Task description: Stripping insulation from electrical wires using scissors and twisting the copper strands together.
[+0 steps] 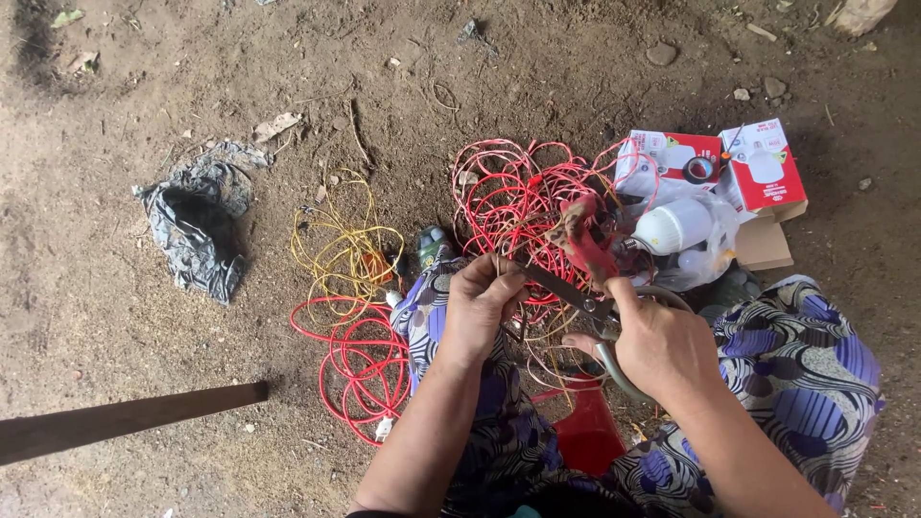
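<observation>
Left hand [483,305] pinches thin wire [506,251]; right hand [654,343] grips scissors [566,291], blades pointing up-left, tips touching wire beside left fingers.

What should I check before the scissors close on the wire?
1. Scissors gripped by the right hand: ok.
2. Wire pinched in the left hand fingers: ok, a thin strand shows there.
3. Wire seated between the blades: cannot tell, the blade tips sit behind the left hand.
4. Left fingers away from the blades: not ok, they sit right at the blade tips.
5. Red and white wire tangle apart from the cut: cannot tell, its loops lie just behind the blades.
6. White bulb in the clear bag out of the way: ok, it lies off to the right.
</observation>
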